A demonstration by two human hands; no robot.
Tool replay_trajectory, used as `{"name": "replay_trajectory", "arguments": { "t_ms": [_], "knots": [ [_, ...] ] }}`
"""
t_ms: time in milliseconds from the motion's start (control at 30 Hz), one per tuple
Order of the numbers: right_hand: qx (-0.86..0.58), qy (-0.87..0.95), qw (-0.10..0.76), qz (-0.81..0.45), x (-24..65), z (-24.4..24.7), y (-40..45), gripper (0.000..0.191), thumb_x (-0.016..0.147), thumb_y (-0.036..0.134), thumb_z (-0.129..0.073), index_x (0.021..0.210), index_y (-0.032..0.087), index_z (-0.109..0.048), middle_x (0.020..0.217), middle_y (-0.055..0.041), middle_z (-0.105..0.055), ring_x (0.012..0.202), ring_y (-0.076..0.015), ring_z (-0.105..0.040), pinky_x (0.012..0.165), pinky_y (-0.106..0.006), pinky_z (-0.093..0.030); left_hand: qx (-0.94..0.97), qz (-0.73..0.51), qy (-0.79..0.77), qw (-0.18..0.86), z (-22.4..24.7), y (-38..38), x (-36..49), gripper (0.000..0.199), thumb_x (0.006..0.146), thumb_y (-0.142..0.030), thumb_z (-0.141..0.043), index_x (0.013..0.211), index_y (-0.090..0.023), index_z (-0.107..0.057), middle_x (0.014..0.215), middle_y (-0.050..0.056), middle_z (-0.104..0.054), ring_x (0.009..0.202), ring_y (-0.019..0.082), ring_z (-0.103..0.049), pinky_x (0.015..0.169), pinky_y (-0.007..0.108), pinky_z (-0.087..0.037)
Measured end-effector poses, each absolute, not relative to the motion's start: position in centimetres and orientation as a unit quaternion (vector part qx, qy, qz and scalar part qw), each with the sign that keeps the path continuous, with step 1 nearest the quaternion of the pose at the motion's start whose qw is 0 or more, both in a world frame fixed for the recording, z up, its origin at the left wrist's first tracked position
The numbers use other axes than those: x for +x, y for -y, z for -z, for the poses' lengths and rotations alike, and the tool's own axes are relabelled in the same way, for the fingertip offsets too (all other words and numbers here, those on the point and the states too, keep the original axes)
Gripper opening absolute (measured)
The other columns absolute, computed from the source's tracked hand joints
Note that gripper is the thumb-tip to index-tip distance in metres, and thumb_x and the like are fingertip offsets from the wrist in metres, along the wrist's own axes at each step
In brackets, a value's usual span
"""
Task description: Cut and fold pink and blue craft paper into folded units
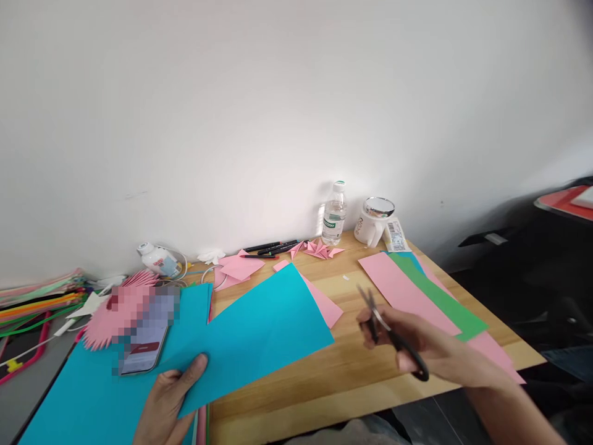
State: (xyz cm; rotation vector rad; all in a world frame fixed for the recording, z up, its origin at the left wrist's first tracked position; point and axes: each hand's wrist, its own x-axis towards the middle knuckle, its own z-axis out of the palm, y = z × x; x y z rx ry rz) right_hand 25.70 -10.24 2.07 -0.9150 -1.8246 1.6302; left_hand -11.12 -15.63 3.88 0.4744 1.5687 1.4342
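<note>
A long blue sheet of paper (269, 327) is pinched at its left end by my left hand (173, 398), the thumb lying on top. My right hand (417, 343) grips a pair of black-handled scissors (377, 315), fingers in the loops and blades pointing up and away. The blades are slightly apart, with a gap of bare wood between them and the blue sheet. Under the far edge of that sheet lies pink paper (327, 303). To the right of the scissors rest a pink strip (407, 290) and a green strip (445, 300).
A water bottle (334, 216) and a white mug (370, 225) stand by the wall. Several pens (273, 247) and folded pink pieces (317, 249) lie along the back. On the left are more blue paper (83, 395), a phone (148, 340) and a pink fringed disc (99, 315).
</note>
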Motion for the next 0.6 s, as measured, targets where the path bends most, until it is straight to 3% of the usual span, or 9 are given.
{"name": "replay_trajectory", "arguments": {
  "t_ms": [100,367,500,600],
  "knots": [
    [-0.283,0.656,0.282,-0.641,21.6,-2.4,11.3,0.058,0.073,0.062,-0.056,0.114,0.022,-0.051,0.094,-0.0071,-0.055,0.086,-0.0194,-0.052,0.077,-0.031,-0.043,0.187,-0.552,-0.640,0.501,-3.7,15.8,-11.4,0.030,0.025,-0.012,-0.085,0.036,-0.017,-0.058,0.038,-0.002,-0.053,0.035,0.013,-0.045,0.031,0.023,-0.042],
    [-0.261,0.638,0.314,-0.652,17.8,-4.0,12.1,0.035,0.081,0.052,-0.054,0.089,0.019,-0.051,0.082,-0.0028,-0.049,0.073,-0.0139,-0.044,0.065,-0.025,-0.039,0.166,-0.540,-0.663,0.492,-4.6,16.1,-11.2,0.036,0.032,-0.025,-0.086,0.032,-0.018,-0.051,0.032,-0.002,-0.047,0.034,0.014,-0.045,0.030,0.024,-0.038],
    [-0.274,0.635,0.316,-0.649,17.7,-4.6,12.5,0.031,0.082,0.048,-0.053,0.086,0.017,-0.050,0.079,-0.0012,-0.046,0.071,-0.0125,-0.042,0.065,-0.024,-0.037,0.184,-0.541,-0.669,0.476,-4.6,16.3,-11.1,0.025,0.034,-0.023,-0.083,0.045,-0.019,-0.062,0.038,0.000,-0.053,0.045,0.024,-0.057,0.037,0.030,-0.045],
    [-0.284,0.628,0.319,-0.651,17.6,-4.8,12.7,0.029,0.083,0.045,-0.055,0.085,0.017,-0.049,0.078,-0.0004,-0.045,0.071,-0.0117,-0.041,0.066,-0.024,-0.036,0.193,-0.551,-0.668,0.460,-4.3,16.5,-11.3,0.026,0.035,-0.023,-0.082,0.056,-0.019,-0.068,0.048,0.002,-0.061,0.049,0.026,-0.059,0.040,0.031,-0.048]
  ]
}}
